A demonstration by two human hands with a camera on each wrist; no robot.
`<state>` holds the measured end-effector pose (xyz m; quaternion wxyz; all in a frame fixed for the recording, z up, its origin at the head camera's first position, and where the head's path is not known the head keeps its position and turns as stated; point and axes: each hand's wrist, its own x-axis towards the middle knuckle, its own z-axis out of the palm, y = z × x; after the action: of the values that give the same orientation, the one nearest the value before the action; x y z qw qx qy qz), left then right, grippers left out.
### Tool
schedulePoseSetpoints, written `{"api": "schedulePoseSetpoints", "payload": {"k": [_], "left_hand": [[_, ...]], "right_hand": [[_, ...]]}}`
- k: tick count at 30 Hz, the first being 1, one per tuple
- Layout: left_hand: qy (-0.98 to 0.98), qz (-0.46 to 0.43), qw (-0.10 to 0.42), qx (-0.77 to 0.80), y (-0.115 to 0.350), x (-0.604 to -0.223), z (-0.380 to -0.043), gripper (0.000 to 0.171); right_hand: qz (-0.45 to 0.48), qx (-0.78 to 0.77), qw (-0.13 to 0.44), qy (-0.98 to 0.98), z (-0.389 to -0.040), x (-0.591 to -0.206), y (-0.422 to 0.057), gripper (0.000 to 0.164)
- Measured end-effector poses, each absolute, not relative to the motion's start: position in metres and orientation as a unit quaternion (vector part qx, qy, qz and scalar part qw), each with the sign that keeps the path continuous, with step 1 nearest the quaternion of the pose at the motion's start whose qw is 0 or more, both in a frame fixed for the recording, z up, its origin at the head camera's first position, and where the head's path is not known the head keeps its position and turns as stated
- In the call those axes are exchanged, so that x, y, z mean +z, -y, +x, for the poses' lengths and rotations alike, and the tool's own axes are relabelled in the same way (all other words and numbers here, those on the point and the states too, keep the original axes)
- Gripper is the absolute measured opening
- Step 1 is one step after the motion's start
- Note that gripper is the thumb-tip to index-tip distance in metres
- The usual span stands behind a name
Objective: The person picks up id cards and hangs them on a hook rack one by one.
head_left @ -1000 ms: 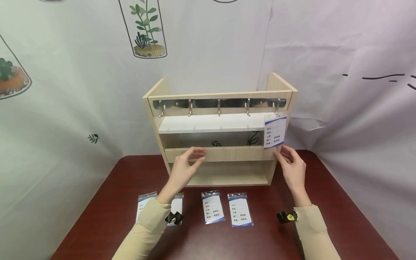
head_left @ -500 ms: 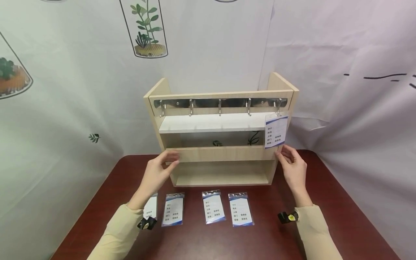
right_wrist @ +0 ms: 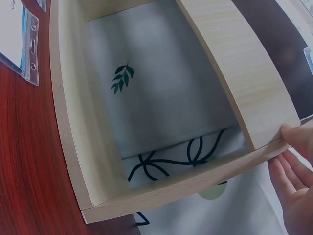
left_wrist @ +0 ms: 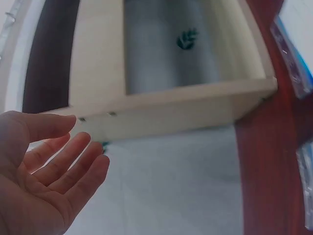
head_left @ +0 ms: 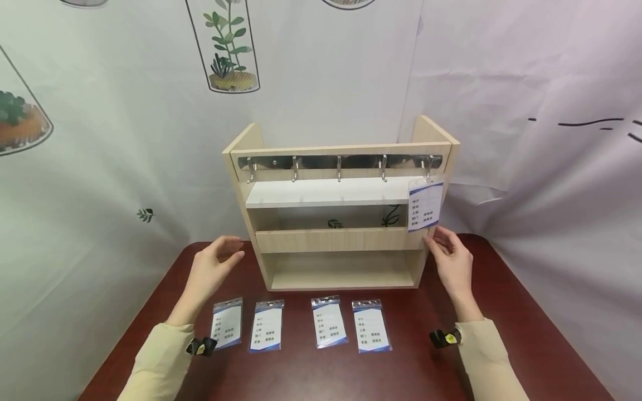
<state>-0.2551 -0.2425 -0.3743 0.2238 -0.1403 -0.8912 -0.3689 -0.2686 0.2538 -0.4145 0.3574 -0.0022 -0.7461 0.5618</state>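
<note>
A pale wooden shelf (head_left: 331, 240) stands on the table, with a metal hook rail (head_left: 316, 161) across its top. My right hand (head_left: 453, 262) grips the shelf's right side panel. In the right wrist view its thumb lies on the front edge and the fingers (right_wrist: 281, 177) are behind. Just above that hand, a badge holder (head_left: 424, 205) with a white and blue card hangs from the rightmost hook. My left hand (head_left: 210, 270) holds nothing. It hovers left of the shelf, fingers loosely bent, and in the left wrist view its fingertips (left_wrist: 100, 164) are close to the side panel (left_wrist: 195, 115).
Several more badge holders lie in a row on the dark red table (head_left: 321, 379), in front of the shelf; one of them (head_left: 329, 323) is near the middle. A pale printed curtain (head_left: 331, 72) closes off the back and sides.
My left hand has moved left, from in front of the shelf to beyond its left side, uncovering the leftmost badge holders. The right hand has kept its hold on the side panel.
</note>
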Motion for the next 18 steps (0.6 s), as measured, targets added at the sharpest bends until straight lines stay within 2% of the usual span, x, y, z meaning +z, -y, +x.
{"api": "schedulePoseSetpoints", "payload": {"k": [10, 18], "left_hand": [[0.914, -0.098, 0.166, -0.356, 0.266, -0.398, -0.247, 0.039], [0.925, -0.088, 0.138, -0.344, 0.286, -0.410, -0.240, 0.043]], "right_hand": [[0.004, 0.574, 0.354, 0.739, -0.266, -0.413, -0.253, 0.036], [-0.003, 0.565, 0.355, 0.744, -0.267, -0.414, -0.252, 0.035]]}}
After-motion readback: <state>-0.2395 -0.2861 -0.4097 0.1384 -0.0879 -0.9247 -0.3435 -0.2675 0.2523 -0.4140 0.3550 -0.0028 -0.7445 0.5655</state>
